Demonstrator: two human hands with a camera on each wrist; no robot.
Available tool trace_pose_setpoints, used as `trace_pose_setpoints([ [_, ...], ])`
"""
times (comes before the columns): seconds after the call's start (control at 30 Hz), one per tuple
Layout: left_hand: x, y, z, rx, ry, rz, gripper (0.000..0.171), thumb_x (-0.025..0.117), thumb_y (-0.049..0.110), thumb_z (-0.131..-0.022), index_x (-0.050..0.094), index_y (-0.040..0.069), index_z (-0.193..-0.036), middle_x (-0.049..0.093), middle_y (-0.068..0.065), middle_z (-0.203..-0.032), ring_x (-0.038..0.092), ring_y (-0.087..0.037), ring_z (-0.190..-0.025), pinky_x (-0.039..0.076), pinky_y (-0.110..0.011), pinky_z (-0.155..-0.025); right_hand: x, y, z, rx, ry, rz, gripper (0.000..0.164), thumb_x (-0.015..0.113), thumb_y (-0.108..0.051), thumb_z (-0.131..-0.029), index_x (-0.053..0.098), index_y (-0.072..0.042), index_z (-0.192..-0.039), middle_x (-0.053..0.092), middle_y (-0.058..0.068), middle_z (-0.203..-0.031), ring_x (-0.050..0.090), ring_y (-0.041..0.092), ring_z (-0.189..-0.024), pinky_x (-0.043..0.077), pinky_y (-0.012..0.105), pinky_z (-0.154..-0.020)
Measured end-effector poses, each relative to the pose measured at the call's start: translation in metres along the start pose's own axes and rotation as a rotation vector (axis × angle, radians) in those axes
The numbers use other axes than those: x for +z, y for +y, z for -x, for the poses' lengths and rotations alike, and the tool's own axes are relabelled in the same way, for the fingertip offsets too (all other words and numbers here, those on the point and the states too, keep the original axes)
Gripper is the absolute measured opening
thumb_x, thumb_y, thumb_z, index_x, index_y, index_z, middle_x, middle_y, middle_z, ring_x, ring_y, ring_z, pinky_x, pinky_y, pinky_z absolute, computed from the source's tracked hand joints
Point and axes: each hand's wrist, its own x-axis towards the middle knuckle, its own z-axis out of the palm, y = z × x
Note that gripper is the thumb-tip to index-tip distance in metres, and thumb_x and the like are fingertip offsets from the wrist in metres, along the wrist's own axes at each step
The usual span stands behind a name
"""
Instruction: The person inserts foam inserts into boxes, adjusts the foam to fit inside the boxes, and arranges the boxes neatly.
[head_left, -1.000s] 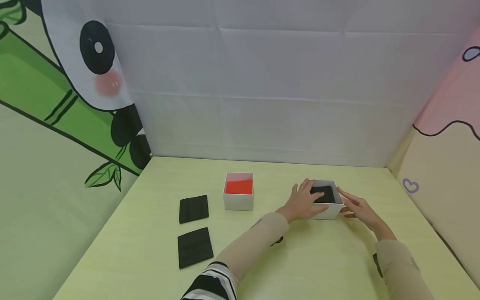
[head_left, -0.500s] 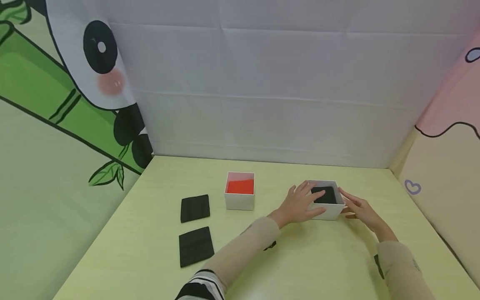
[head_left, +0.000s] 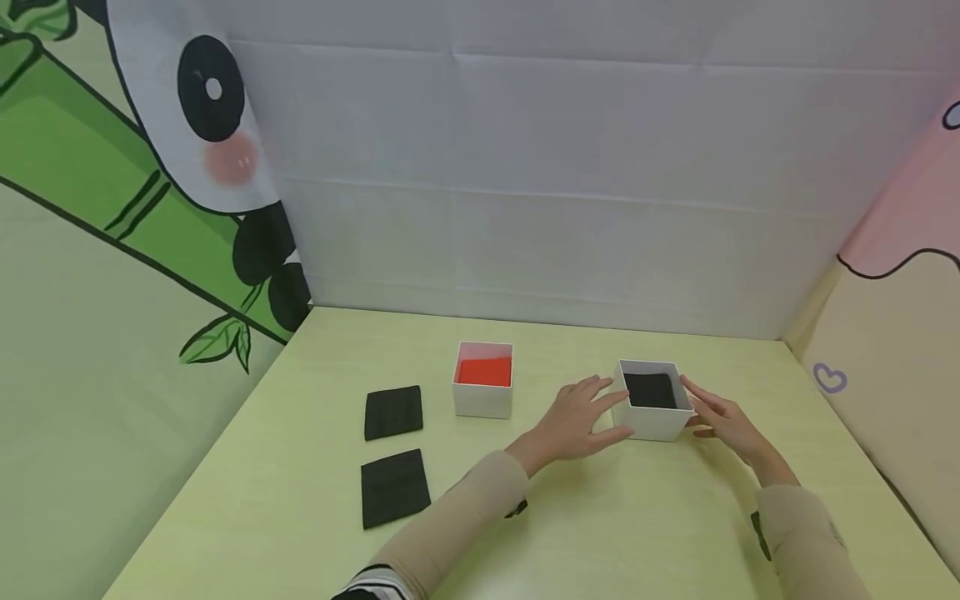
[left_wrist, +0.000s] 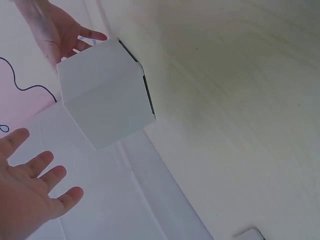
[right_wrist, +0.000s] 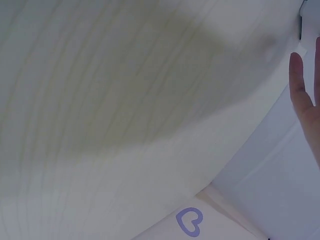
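Note:
A white open-topped box [head_left: 654, 424] stands on the right part of the table, with a folded black cloth-like square [head_left: 651, 390] lying inside. My left hand [head_left: 577, 421] is just left of this box, fingers spread and holding nothing. A gap shows between its fingertips and the box [left_wrist: 107, 95] in the left wrist view. At the box's right side is my right hand [head_left: 726, 427], with its fingers extended along the wall and seeming to touch it. In the right wrist view only a few fingers [right_wrist: 298, 82] of that hand show at the edge.
Another white box [head_left: 482, 402] with a folded red piece [head_left: 484, 372] inside stands at the middle back. Two flat black squares [head_left: 393, 412] lie on the left of the pale wooden table [head_left: 247, 500], one nearer than the other. A white sheet [head_left: 525, 208] hangs behind.
My left hand has drawn back leftward from over the right-hand box, uncovering the black square inside. The right hand stays at the box's side. The head view has shifted slightly.

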Motion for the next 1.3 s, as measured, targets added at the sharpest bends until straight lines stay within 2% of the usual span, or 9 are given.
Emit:
trace_pose_setpoints([
  [0.3,-0.010,-0.003,0.024,0.017,0.047,0.014,0.052,0.045,0.047,-0.089,0.044,0.019,-0.134,0.039,-0.005,-0.135,0.031,-0.020,-0.126,0.028,-0.039,-0.096,0.000,-0.001,0.000,-0.030,-0.009,-0.008,0.044,0.037,-0.018,-0.098,0.026,-0.009,-0.139,0.055,-0.020,-0.106,0.060,0.014,-0.083,0.048,0.034,-0.071],
  [0.6,-0.023,-0.011,0.060,-0.008,0.059,0.059,0.052,0.047,0.044,-0.089,0.045,0.015,-0.132,0.041,-0.005,-0.133,0.034,-0.021,-0.124,0.029,-0.040,-0.096,0.015,0.003,0.008,-0.021,0.003,-0.008,0.046,0.037,-0.020,-0.098,0.024,-0.006,-0.139,0.053,-0.022,-0.107,0.060,0.013,-0.083,0.048,0.034,-0.071],
  [0.8,-0.031,-0.016,0.083,-0.035,0.046,0.076,0.052,0.046,0.044,-0.089,0.045,0.015,-0.133,0.041,-0.003,-0.133,0.033,-0.019,-0.124,0.028,-0.041,-0.096,0.024,0.005,0.014,-0.024,0.010,-0.014,0.045,0.036,-0.020,-0.098,0.025,-0.010,-0.140,0.055,-0.020,-0.105,0.061,0.013,-0.083,0.048,0.034,-0.071],
  [1.07,-0.042,-0.024,0.095,-0.056,0.072,0.080,0.051,0.049,0.042,-0.089,0.047,0.013,-0.131,0.043,-0.004,-0.131,0.034,-0.020,-0.123,0.029,-0.041,-0.096,0.012,0.004,0.006,-0.023,-0.002,-0.016,0.045,0.036,-0.018,-0.098,0.025,-0.012,-0.141,0.055,-0.018,-0.106,0.061,0.016,-0.083,0.049,0.033,-0.070],
  [1.3,-0.046,-0.029,0.107,-0.071,0.082,0.043,0.051,0.049,0.042,-0.089,0.048,0.012,-0.130,0.044,-0.005,-0.130,0.034,-0.021,-0.123,0.027,-0.043,-0.097,0.004,0.001,0.000,-0.004,-0.015,-0.005,0.046,0.037,-0.019,-0.098,0.024,-0.011,-0.141,0.054,-0.017,-0.108,0.061,0.017,-0.083,0.048,0.033,-0.071],
])
